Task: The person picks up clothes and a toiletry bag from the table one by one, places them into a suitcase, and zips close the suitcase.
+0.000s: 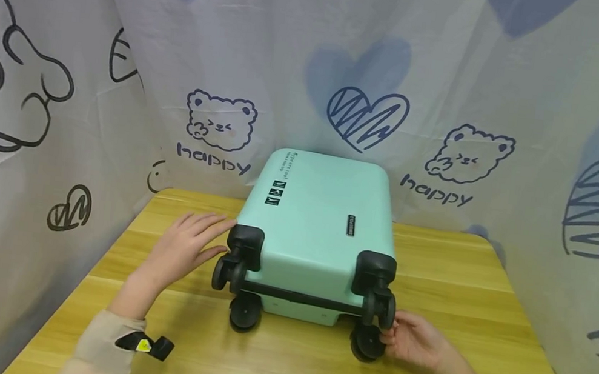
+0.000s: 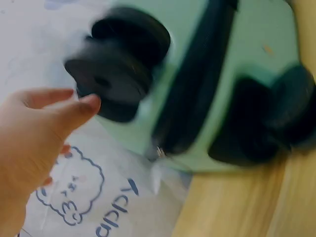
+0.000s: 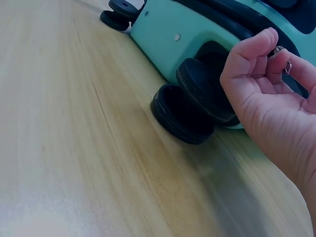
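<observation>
My left hand (image 1: 186, 248) lies flat and open, fingers straight, at centre-left of the head view, fingertips just beside the upper left caster (image 1: 233, 265) of the mint-green suitcase (image 1: 317, 225). My right hand (image 1: 415, 339), at lower right, has its fingers loosely curled at the lower right caster (image 1: 368, 340); whether they truly grip it I cannot tell, as the right-wrist view shows the fingertips (image 3: 256, 47) bent near the wheel housing (image 3: 207, 94) rather than clearly clamped on it. The suitcase lies flat at the frame's centre on the wooden table (image 1: 484, 304), wheels towards me, before a bear-print cloth backdrop (image 1: 218, 123). I judge this to be the step of taking hold at the wheel end; the next move calls for a firm purchase on both sides.
</observation>
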`<state>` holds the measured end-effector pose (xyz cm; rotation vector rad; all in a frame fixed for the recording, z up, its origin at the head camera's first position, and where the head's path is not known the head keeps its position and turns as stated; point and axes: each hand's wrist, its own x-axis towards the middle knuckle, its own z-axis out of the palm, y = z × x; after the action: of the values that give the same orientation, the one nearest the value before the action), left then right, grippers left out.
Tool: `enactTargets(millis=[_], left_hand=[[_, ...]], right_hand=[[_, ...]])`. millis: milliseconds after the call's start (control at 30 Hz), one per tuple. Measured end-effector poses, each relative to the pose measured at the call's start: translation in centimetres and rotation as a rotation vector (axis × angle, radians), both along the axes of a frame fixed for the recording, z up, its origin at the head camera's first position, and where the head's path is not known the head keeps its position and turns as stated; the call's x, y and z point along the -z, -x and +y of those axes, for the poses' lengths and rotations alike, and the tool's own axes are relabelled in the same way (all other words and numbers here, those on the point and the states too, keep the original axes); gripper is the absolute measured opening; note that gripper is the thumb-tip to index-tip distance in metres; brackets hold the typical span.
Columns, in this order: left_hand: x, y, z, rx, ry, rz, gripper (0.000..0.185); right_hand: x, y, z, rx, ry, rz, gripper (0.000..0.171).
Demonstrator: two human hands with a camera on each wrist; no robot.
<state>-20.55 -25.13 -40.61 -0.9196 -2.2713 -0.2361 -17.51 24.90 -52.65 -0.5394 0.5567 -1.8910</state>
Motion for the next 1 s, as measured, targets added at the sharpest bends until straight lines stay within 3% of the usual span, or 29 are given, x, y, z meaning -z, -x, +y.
enactTargets(millis=[267, 500, 700, 1000], left_hand=[[0.1, 2.0, -0.4, 0.08, 0.151, 0.058, 0.081], [0.3, 3.3, 0.1, 0.131, 0.246, 0.06, 0.088], [0.6, 4.0, 0.4, 0.227, 0.238, 0.041, 0.085], [0.1, 3.6, 0.3, 0.247, 0.201, -0.028, 0.08]], right_hand=[[0.1, -0.1, -0.1, 0.014, 0.033, -0.044, 0.042], [0.3, -0.4, -0.6, 0.058, 0.079, -0.132, 0.04], [0.1, -1.4, -1.1, 0.136, 0.135, -0.303, 0.039], [0.1, -2.4, -2.5, 0.212, 0.2, -0.338, 0.041]])
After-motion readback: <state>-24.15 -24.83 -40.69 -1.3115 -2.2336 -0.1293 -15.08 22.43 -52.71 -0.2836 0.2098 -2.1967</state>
